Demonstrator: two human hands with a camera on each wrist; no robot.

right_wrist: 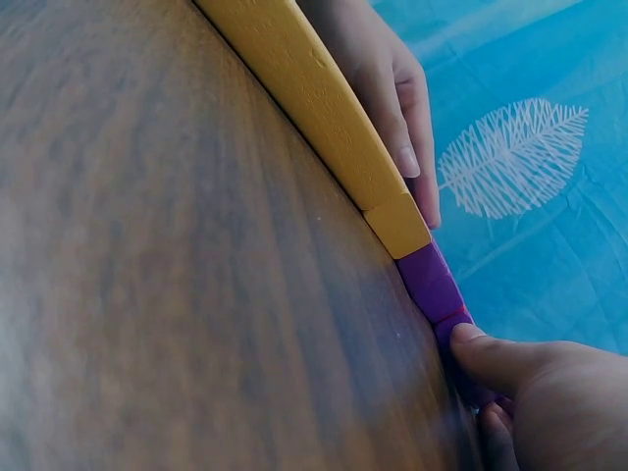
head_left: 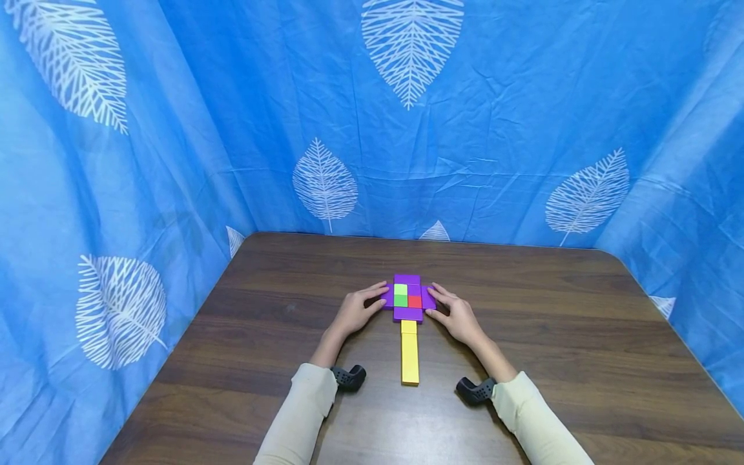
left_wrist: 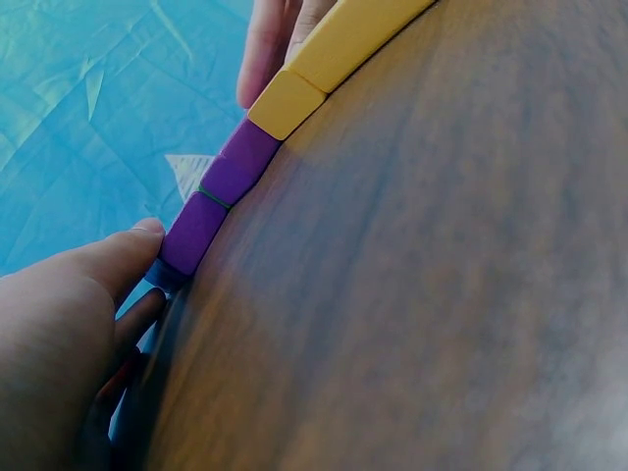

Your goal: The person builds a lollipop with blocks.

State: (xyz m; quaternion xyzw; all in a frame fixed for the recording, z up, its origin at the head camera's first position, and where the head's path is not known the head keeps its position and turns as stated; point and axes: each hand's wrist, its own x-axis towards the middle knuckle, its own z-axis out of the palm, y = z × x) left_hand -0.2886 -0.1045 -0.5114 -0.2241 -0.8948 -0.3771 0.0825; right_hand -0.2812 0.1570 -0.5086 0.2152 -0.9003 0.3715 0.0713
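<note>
Coloured blocks lie flat on the table in a flower-like figure. My left hand (head_left: 354, 311) has its thumb and fingers on the ends of the left purple block (head_left: 389, 296), pinching it. Opposite, my right hand (head_left: 462, 318) pinches the right purple block (head_left: 428, 298) the same way. Between them sit a light green block (head_left: 401, 289), a green block (head_left: 400, 301), a red block (head_left: 414, 301) and a small purple block (head_left: 414, 289). Other purple blocks border these above and below (head_left: 408, 314). A short yellow block (head_left: 409, 327) and a long yellow block (head_left: 409, 361) run toward me.
The dark wooden table (head_left: 261, 387) extends around the blocks. A blue curtain (head_left: 494, 129) with white leaf prints hangs behind and at both sides. Each wrist wears a black device, one on the left (head_left: 349, 378) and one on the right (head_left: 475, 391).
</note>
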